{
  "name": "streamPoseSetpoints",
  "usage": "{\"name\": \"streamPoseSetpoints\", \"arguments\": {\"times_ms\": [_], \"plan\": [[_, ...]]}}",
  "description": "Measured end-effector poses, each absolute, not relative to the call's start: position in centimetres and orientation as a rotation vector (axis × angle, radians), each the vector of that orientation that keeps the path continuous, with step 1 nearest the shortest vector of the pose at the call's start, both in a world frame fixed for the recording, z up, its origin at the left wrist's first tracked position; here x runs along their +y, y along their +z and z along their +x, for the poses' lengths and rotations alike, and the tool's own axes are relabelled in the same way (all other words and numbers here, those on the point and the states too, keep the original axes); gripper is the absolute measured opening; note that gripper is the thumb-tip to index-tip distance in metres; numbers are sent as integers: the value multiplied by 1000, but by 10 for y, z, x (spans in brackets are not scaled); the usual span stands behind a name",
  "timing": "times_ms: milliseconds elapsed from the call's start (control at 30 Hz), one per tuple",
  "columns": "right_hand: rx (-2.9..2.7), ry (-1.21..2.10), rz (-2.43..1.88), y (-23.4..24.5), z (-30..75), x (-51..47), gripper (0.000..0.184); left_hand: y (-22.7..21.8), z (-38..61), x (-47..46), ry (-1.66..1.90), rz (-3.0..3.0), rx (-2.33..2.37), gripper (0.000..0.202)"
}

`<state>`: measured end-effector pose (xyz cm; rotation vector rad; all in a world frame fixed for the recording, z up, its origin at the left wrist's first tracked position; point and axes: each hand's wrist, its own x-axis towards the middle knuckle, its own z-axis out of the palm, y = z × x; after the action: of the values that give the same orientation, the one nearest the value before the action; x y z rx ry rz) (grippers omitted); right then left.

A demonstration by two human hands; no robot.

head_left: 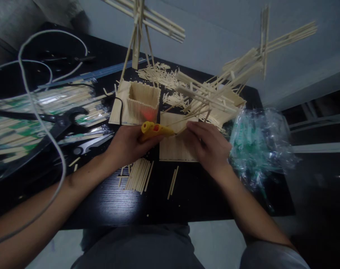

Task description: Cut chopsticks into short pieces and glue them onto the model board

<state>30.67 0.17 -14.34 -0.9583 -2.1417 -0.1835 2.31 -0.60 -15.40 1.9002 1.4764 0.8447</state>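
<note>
One yellow glue gun (158, 130), grasped in the left hand (127, 145), its nozzle pointing toward the right hand (210, 144). One thin stick (181, 130), pinched in the fingertips of the right hand, its near end close to the nozzle; whether the two touch cannot be told. One flat panel of pale sticks (172, 150), laid on the black table (206, 203) beneath both, between the hands. One open-topped stick box (143, 96) on a flat base, standing beyond the left hand, a red glow on its front wall; a bladed frame (135, 45) rises behind it. One second stick structure (228, 84), likewise with crossed blades, beyond the right hand. One heap of short offcuts (160, 76), toward the table's far edge. One row of cut sticks (139, 175), nearer the person than the left hand; two loose sticks (173, 183) lie apart to its right. Stick packs (63, 102) in clear film, at left, with a black-handled tool (65, 120) across them and scissors (93, 145) just beside. One white cable (24, 76), looping above the left forearm. Crumpled plastic wrappers (253, 145), clear and green, right of the right hand.
</note>
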Motion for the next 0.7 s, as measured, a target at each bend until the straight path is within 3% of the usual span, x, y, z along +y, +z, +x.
{"name": "streamPoseSetpoints", "arguments": {"times_ms": [700], "plan": [[-2076,-187,-858,-147,299,6,27,-157,22,-5,768,1932,1494,43]]}}
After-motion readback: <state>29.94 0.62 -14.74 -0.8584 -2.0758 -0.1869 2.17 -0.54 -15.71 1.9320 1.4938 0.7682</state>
